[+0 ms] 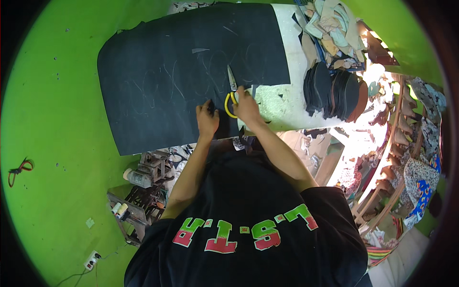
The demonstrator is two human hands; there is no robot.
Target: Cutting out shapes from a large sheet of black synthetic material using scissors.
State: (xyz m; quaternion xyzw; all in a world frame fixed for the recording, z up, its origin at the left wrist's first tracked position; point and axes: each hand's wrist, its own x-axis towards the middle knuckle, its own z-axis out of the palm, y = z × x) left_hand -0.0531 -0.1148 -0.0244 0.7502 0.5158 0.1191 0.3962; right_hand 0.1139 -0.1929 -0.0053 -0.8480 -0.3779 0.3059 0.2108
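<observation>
A large black sheet [158, 110], marked with thin pale lines, covers most of the white tabletop [296, 103]. My right hand [247, 107] is closed around one side of the yellow handles of a pair of scissors [231, 79]. The blades point away from me over the sheet and look closed or nearly so. At the sheet's near part, left of the scissors, my left hand [207, 123] has its fingers curled together. Something dark shows between its thumb and fingers, hard to tell from the black sheet beneath.
Stacks of black sole-shaped pieces [318, 90] stand at the table's right side. Behind them lies a heap of pale and dark offcuts [332, 28]. A wooden rack [394, 138] holds shoe-like forms farther right. Below the table's left side is a cluttered wooden stand [153, 167].
</observation>
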